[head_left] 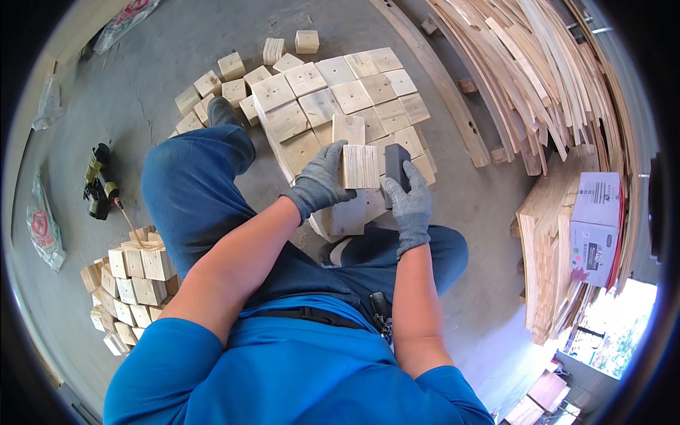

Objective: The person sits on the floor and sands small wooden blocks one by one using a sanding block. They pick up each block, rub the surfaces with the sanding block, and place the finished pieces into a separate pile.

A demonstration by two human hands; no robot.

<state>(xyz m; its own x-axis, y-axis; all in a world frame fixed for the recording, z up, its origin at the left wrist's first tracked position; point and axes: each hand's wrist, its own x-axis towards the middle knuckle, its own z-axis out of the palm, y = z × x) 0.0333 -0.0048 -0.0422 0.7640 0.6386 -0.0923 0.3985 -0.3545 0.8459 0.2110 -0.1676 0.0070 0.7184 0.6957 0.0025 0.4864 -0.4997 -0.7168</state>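
Note:
Both my hands wear grey gloves and are held up over a stack of square wooden blocks. My left hand grips a wooden block by its left side, its ridged, layered face turned up. In my right hand is a dark grey sanding block, held upright just right of the wooden block, with a narrow gap between them. Another wooden block sits on the stack just beyond my left hand. Many blocks of the stack have small holes in their tops.
Loose blocks lie at the far left of the stack, near my boot. A smaller block pile and a green-black power tool are at left. Long boards and a cardboard box line the right.

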